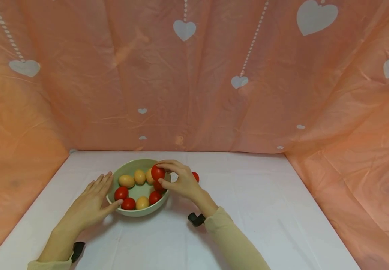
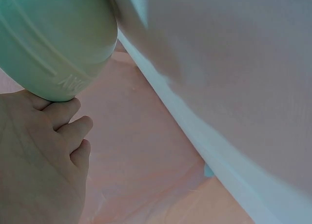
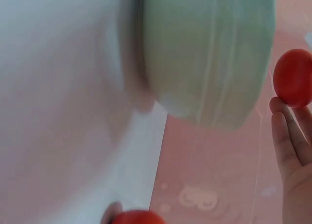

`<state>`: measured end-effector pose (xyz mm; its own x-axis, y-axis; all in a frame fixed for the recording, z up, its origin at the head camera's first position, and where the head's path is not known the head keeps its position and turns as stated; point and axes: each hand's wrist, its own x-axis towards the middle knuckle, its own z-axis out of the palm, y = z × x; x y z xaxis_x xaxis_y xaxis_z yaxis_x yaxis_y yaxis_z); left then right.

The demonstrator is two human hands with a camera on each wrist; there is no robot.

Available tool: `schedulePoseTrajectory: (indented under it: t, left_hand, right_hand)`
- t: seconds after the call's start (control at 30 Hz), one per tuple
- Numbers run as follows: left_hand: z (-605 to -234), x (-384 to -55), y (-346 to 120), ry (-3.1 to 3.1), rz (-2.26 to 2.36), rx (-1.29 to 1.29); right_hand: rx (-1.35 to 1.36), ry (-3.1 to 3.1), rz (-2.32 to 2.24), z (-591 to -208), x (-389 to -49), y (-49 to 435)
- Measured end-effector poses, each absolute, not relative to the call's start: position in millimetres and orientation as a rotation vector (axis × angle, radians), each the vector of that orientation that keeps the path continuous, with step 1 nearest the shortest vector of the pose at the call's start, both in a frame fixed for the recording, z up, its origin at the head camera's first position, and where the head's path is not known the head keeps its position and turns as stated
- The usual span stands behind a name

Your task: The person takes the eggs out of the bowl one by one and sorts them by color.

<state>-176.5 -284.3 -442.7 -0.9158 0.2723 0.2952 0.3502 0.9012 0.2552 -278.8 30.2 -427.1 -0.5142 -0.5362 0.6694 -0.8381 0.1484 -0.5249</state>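
My right hand (image 1: 185, 183) pinches a red egg (image 1: 158, 172) between thumb and fingertips over the right side of a pale green bowl (image 1: 139, 213). In the right wrist view, this egg (image 3: 293, 79) is smooth and oval, beside the bowl's outer wall (image 3: 195, 53). Several red and yellowish-tan eggs lie around the inside of the bowl, among them a tan egg (image 1: 126, 181) and a red egg (image 1: 121, 194). My left hand (image 1: 91, 204) rests against the bowl's left side with its fingers straight, the thumb at the near rim. In the left wrist view, its fingertips (image 2: 70, 108) touch the bowl's outer wall.
Another red egg (image 1: 196, 177) lies on the white tabletop (image 1: 248, 210), just right of my right hand and partly hidden by it. An orange-pink curtain (image 1: 208, 112) with white hearts encloses the table at the back and both sides.
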Motion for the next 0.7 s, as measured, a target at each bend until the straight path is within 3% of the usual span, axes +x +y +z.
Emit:
schedulePoseTrajectory:
  t: [0.7]
  left_hand:
    - [-442.4, -176.0, -284.1, -2.828, -0.457, -0.476]
  right_hand:
    - [1.056, -2.052, 1.384, -444.6, -289.2, 99.4]
